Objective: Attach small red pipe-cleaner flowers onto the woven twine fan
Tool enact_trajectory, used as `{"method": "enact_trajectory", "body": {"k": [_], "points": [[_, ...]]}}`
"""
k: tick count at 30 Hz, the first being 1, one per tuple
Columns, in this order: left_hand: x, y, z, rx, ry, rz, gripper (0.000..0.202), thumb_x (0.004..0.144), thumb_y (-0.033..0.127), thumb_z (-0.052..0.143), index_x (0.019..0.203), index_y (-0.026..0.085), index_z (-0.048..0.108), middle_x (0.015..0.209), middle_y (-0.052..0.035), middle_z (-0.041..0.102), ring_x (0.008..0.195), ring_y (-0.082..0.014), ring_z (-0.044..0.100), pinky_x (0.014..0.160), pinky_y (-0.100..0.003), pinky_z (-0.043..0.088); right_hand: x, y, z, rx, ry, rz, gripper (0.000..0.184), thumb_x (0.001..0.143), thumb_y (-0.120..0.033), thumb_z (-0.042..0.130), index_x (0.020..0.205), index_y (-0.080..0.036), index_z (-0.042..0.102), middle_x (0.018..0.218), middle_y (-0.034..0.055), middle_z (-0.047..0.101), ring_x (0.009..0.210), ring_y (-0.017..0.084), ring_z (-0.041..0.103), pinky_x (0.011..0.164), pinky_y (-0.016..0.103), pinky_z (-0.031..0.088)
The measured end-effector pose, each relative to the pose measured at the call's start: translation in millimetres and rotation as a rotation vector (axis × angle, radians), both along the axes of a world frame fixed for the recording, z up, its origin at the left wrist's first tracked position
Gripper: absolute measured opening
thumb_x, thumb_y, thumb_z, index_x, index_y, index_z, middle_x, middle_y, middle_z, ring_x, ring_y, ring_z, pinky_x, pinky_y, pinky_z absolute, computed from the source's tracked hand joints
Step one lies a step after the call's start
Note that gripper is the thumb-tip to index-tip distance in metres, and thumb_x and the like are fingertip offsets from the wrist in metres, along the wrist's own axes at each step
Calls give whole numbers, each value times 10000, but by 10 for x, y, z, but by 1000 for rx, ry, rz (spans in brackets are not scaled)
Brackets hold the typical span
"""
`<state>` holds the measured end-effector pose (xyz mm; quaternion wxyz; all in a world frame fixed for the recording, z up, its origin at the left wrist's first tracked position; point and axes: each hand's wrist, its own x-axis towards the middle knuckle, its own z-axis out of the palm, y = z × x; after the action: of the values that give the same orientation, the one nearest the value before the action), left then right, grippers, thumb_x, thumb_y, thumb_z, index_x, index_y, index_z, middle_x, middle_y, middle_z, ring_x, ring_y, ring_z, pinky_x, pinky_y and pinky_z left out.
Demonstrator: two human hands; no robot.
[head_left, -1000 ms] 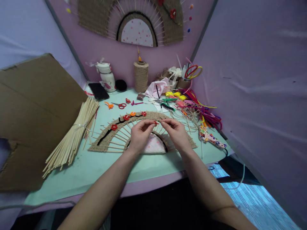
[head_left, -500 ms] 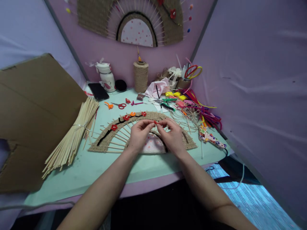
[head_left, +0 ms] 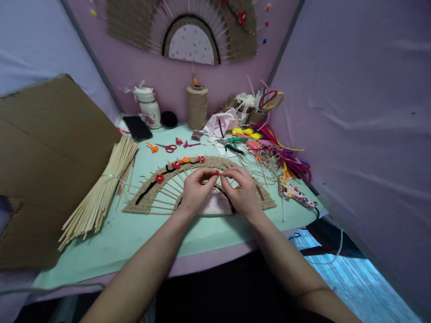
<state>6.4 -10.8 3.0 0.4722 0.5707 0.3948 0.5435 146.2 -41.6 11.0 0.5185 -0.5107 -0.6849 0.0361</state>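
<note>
A small red flower is pinched between the fingertips of my left hand and my right hand; its details are too small to tell. Both hands are held over a woven twine fan with stick ribs, which lies on the table and is partly covered by them. Along the fan's left band runs a black fuzzy stem. Red flowers and an orange flower sit along it. Below my hands shows the fan's pink-dotted white half-circle.
Left of the fan lie a bundle of sticks and a cardboard sheet. Behind are red scissors, green-handled pliers, a twine spool and a bottle. A patterned glue gun and pipe cleaners lie right.
Both hands stay together over the fan, with the fingertips shifting slightly around the small red flower. The whole view has moved a little; the other things lie as before.
</note>
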Motion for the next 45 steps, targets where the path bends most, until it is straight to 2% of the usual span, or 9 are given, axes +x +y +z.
{"method": "enact_trajectory", "body": {"k": [9,12,18,24,28,31,36,40,45], "points": [[6,8,76,-133,-90,-38,178,665,308,767,750,162,710,758,-36,708,712,-156,634,711,-282,503,26,-21,31,28,-239,-53,119,890,-208,564,839,-231,668,859,64,656,874,235,554,799,396,457],[-5,30,55,-163,-101,-27,182,652,301,779,747,163,708,742,-28,705,698,-150,627,686,-271,496,26,-29,27,25,-223,-30,105,891,-217,573,852,-224,670,871,75,660,882,238,571,806,402,463],[-10,59,17,-294,-239,-128,203,635,306,800,750,163,713,700,-7,687,649,-114,590,646,-239,460,18,-28,17,-10,60,18,76,857,-280,629,891,-232,677,924,64,666,896,213,610,803,384,495],[-16,51,37,-240,-244,-134,198,630,299,809,747,168,719,757,-22,710,714,-128,616,730,-262,478,73,28,-24,-489,706,181,217,779,-412,682,788,-196,670,675,-12,608,589,122,521,553,261,408],[-15,33,58,-130,-189,-137,178,647,285,794,745,164,708,831,-36,716,795,-149,638,776,-277,497,91,34,-37,-640,842,238,274,696,-434,749,761,-180,671,576,-46,535,502,85,419,503,237,339],[1,13,68,-124,-171,-140,209,667,275,776,822,164,690,848,-31,709,804,-146,642,749,-265,502,57,0,-3,-551,760,140,255,705,-418,729,751,-177,662,629,-31,583,546,95,462,552,241,384],[36,-25,52,-167,-121,-86,251,659,284,781,830,164,641,795,-11,676,738,-134,634,663,-242,497,-13,-56,3,-241,378,-63,127,811,-302,627,762,-185,640,757,7,630,661,128,541,633,266,438],[47,-33,34,-156,-117,-83,246,676,303,768,854,168,664,848,-30,705,783,-157,656,715,-275,517,-31,-60,-34,-74,165,-78,111,843,-223,593,737,-197,610,748,10,619,676,138,535,650,283,441],[28,9,18,-157,-145,-86,227,653,290,776,813,160,682,820,-33,718,801,-169,669,748,-289,521,-15,-52,-40,-48,74,-26,126,884,-225,557,767,-200,599,774,25,620,724,160,553,677,308,443]]}}
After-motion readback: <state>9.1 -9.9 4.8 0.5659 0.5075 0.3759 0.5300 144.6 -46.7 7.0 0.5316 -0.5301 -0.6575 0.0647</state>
